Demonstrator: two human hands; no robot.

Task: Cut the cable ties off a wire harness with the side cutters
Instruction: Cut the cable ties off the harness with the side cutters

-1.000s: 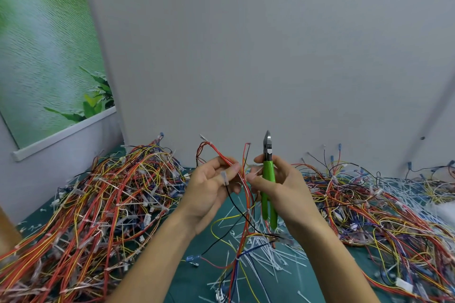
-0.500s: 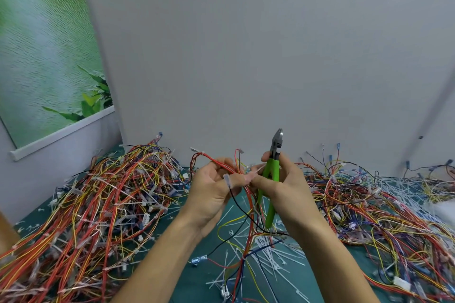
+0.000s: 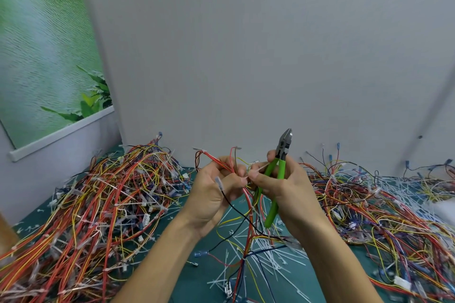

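Above the green mat (image 3: 197,275), a wire harness (image 3: 249,214) is held up between both hands.
Its red, yellow and black wires hang from the left hand (image 3: 211,194), whose fingers curl round the upper strands, down to the mat. A pale cable tie (image 3: 258,168) runs between the two hands' fingertips. The right hand (image 3: 283,189) grips the green-handled side cutters (image 3: 280,170), head pointing up and clear of the wires. White cut ties (image 3: 261,261) litter the mat beneath. The left heap (image 3: 98,192) and the right heap (image 3: 369,206) of tangled harnesses flank the forearms, and a grey wall (image 3: 246,56) stands behind.
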